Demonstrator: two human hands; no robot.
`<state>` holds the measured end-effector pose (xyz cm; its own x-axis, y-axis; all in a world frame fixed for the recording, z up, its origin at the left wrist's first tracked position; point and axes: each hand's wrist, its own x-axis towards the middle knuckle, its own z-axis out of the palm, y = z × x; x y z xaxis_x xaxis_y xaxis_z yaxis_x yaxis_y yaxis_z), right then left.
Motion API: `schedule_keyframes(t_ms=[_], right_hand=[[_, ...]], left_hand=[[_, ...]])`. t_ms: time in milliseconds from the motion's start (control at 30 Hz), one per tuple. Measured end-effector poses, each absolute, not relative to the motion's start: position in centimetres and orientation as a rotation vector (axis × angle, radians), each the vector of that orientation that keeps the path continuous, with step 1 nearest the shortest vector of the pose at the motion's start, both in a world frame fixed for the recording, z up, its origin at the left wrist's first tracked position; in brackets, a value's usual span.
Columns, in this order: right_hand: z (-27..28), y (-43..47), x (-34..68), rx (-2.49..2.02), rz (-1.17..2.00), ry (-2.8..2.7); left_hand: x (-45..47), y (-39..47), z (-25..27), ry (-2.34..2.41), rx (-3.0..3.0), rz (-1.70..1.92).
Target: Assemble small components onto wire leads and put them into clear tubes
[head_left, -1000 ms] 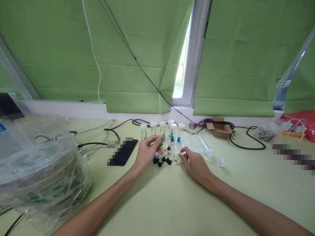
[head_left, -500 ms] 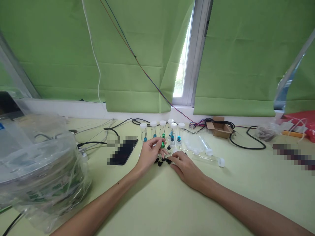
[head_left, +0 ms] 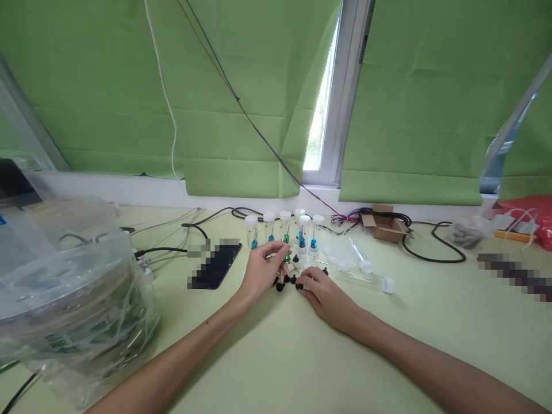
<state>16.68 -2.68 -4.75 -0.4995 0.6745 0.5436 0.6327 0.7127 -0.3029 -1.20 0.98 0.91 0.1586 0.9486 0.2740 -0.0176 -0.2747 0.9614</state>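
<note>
My left hand (head_left: 262,269) is closed, thumb against fingers, around a small green plastic part (head_left: 287,258) that looks like a needle hub; the fingers hide much of it. Close by on the right, my right hand (head_left: 328,296) pinches a small black plug-like piece (head_left: 299,286) at table level. More small black pieces (head_left: 280,287) lie scattered between and under my hands. Just beyond stand several clear tubes with white caps (head_left: 304,220), holding blue or green parts (head_left: 314,244) with thin metal stems.
Clear tubes (head_left: 366,278) with white caps lie on their sides at right. A dark phone (head_left: 222,265) rests to the left, near a bulky plastic-wrapped bundle (head_left: 86,310). Behind are black cables (head_left: 241,214) and an open cardboard box (head_left: 386,227).
My left fingers have closed further over the green part, which sits slightly lower. My right fingertips have drawn slightly, with a black piece now showing at them.
</note>
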Motion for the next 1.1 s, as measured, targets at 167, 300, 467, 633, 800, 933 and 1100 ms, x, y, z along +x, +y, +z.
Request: schedule_keyframes(t_ms=[167,300,467,633,800,933,1100], right_hand=[[-4.6,-2.9,16.8,-0.96,0.141,-2.287],[-4.3,-3.2,16.7,-0.958,0.157,-2.297],[-4.2,-3.4,16.7,-0.961,0.171,-2.293],[-4.4,-3.2,16.7,-0.964,0.118,-2.3],[-4.6,-3.2,16.7,-1.023,-0.042,-2.293],[-4.8,-3.2,16.6,-1.052,-0.079,-2.286],[-5.0,-3.2,16.5,-1.079,-0.094,-2.293]], left_hand=[[-1.2,1.0,0.9,0.958,1.466,1.297],[-1.3,1.3,0.4,0.927,1.443,1.284],[-1.4,1.8,-0.3,0.89,1.396,1.256],[-1.2,1.7,-0.1,0.855,1.325,1.236],[-1.1,1.4,0.1,0.844,1.315,1.235],[-1.0,1.2,0.1,0.858,1.367,1.231],[-1.0,1.0,0.2,0.851,1.456,1.238]])
